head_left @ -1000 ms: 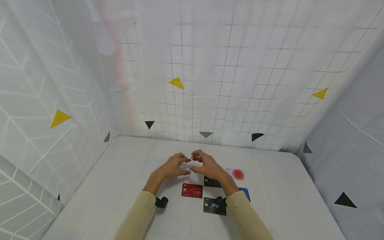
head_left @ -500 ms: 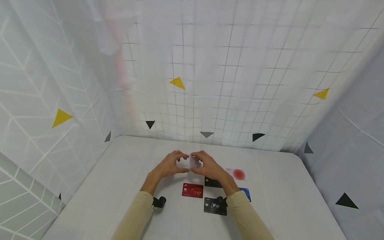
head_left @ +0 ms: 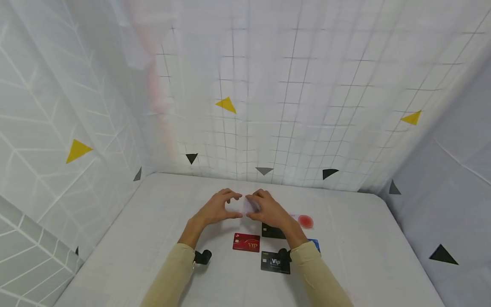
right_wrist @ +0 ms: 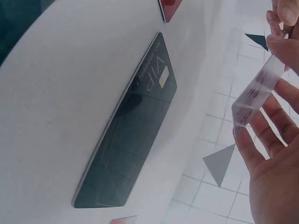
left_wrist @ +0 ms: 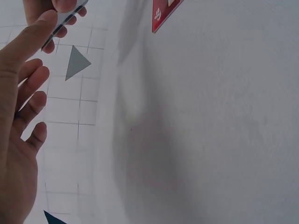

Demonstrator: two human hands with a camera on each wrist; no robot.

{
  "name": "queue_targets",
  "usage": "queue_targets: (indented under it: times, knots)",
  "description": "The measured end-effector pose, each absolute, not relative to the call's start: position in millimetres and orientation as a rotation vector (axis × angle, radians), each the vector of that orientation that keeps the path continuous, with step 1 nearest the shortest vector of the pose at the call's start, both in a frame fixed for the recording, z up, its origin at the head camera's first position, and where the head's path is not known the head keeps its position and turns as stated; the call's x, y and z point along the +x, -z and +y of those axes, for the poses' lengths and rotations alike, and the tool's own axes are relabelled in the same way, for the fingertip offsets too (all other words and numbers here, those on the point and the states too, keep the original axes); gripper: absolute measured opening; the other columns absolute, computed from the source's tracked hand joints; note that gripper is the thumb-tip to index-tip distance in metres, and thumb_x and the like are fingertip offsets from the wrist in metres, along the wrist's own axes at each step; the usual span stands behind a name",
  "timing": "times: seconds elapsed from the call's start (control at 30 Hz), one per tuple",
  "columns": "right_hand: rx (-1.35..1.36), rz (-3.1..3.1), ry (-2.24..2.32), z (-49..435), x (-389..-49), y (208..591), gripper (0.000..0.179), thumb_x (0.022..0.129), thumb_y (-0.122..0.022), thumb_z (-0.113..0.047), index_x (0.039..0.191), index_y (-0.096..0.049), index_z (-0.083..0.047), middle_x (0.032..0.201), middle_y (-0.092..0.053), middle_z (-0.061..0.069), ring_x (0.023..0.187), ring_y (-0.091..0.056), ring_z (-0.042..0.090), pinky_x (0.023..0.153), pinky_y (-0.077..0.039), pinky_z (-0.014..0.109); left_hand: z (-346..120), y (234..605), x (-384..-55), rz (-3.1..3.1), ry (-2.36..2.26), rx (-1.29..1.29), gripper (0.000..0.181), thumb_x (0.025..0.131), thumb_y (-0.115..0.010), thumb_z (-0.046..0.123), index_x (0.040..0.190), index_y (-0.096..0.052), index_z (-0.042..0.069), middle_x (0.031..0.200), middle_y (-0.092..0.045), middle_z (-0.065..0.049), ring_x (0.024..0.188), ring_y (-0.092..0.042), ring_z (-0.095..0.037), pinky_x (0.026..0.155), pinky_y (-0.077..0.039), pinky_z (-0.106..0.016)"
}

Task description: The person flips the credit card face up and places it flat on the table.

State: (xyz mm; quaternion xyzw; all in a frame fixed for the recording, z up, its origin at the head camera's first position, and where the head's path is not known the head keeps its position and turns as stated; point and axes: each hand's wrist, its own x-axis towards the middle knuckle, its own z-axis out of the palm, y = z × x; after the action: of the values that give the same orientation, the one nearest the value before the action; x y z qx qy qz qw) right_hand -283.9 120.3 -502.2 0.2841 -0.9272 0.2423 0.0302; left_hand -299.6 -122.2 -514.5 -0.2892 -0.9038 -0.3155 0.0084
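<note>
A pale, see-through card [right_wrist: 257,93] with reddish print is pinched between the thumb and fingers of my right hand [head_left: 271,209], above the table. It is tilted and faces partly left in the head view. My left hand [head_left: 215,209] faces it from the left, fingers bent and thumb stretched out, with a small gap in the head view. In the left wrist view the left thumb [left_wrist: 32,42] overlaps the card's dark edge; whether it touches is hard to tell. A red VIP card [head_left: 246,242] and a black Vip card [head_left: 275,262] lie below the hands.
A dark green-black card [right_wrist: 131,126] lies partly under the right forearm. Beyond it are a white card with a red disc [head_left: 305,221] and a blue card [head_left: 316,244], half hidden. The white table [head_left: 165,181] is enclosed by patterned white curtains [head_left: 307,85].
The card has turned from nearly edge-on to showing its pale face. My left hand has drawn slightly left and away from it. Both hands have risen a little.
</note>
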Motion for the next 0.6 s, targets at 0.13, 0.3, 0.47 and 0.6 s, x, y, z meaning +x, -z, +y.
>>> queue_targets:
  times: [0.13,0.3,0.47,0.6]
  knots:
    - [0.874,-2.867,-0.632,118.9,-282.7,499.0,0.061,0.087,-0.078,-0.040,0.140,-0.060,-0.016,0.125,-0.055,0.003,0.118,-0.049,0.021,0.093,-0.052,0.039,-117.2,514.8,-299.9,-2.834,0.968,-0.921,0.067,0.081,-0.080,0.054,0.138,-0.060,0.026,0.125,-0.059,0.004,0.109,-0.055,-0.018,0.087,-0.050,-0.036]
    - [0.880,-2.867,-0.549,117.7,-281.7,497.2,0.062,0.086,-0.078,-0.042,0.140,-0.061,-0.017,0.125,-0.056,0.003,0.117,-0.049,0.020,0.094,-0.052,0.037,-112.8,515.8,-299.8,-2.822,0.979,-0.921,0.062,0.082,-0.079,0.053,0.135,-0.061,0.028,0.120,-0.058,0.009,0.107,-0.054,-0.013,0.089,-0.050,-0.035]
    - [0.882,-2.889,-0.556,117.7,-281.0,496.4,0.060,0.086,-0.079,-0.041,0.139,-0.061,-0.016,0.125,-0.056,0.003,0.116,-0.049,0.019,0.096,-0.052,0.037,-112.7,516.5,-299.7,-2.817,0.958,-0.919,0.058,0.083,-0.079,0.052,0.132,-0.063,0.026,0.118,-0.059,0.009,0.112,-0.056,-0.019,0.093,-0.050,-0.038]
    - [0.882,-2.933,-0.589,118.0,-281.1,495.4,0.059,0.087,-0.079,-0.039,0.138,-0.062,-0.014,0.126,-0.056,0.003,0.117,-0.049,0.019,0.097,-0.051,0.037,-113.2,516.2,-300.1,-2.849,0.896,-0.928,0.056,0.084,-0.077,0.053,0.131,-0.064,0.025,0.120,-0.060,0.006,0.116,-0.056,-0.023,0.095,-0.049,-0.041]
